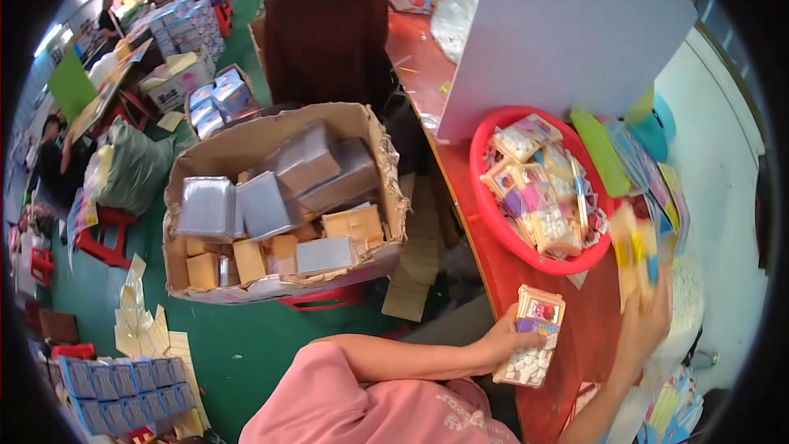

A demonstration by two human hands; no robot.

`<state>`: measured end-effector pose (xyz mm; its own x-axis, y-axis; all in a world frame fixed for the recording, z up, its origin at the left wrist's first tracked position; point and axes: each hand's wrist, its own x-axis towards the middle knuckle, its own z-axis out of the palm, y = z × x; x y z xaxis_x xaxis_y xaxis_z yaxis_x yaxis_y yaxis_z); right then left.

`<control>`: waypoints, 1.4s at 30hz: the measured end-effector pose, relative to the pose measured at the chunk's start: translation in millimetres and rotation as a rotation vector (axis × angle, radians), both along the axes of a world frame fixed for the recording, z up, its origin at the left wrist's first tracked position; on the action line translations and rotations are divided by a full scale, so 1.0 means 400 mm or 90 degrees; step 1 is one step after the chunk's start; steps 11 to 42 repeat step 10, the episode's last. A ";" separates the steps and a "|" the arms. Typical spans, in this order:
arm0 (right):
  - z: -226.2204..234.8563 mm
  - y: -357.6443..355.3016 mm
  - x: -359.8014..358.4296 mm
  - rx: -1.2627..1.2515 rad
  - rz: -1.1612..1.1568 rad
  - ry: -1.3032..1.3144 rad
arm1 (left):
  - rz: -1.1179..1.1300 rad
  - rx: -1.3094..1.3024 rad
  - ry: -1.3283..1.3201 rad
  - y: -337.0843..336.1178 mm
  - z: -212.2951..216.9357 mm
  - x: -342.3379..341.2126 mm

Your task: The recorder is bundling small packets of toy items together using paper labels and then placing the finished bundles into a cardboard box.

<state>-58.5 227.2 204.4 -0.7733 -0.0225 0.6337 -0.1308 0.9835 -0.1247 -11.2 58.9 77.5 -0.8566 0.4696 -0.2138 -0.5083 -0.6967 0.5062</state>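
The left hand (503,335) has its fingers closed around a flat clear-fronted toy packet with small white pieces (532,337), held at the near edge of the red bench (509,275). The right hand (649,312), blurred, grips yellow and blue card packets (634,253) just right of the round red plastic basket (493,205) heaped with similar packets.

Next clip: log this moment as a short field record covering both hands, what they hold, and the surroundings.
left hand: left hand grips a small blister pack resting on the red table
right hand: right hand raised, holding a blurred yellow-and-blue pack
basin: red basin on the table, full of similar small packs
box: torn cardboard box to the left, holding silver-wrapped bundles and tan cartons
board: white board standing behind the basin
others: a person in dark red stands beyond the box
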 end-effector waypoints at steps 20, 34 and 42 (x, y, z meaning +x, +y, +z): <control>-0.182 -0.062 0.216 0.319 -0.009 -0.121 | 0.151 0.028 0.094 0.154 -0.074 -0.036; -0.182 -0.062 0.216 0.319 -0.009 -0.121 | 0.151 0.028 0.094 0.154 -0.074 -0.036; -0.182 -0.062 0.216 0.319 -0.009 -0.121 | 0.151 0.028 0.094 0.154 -0.074 -0.036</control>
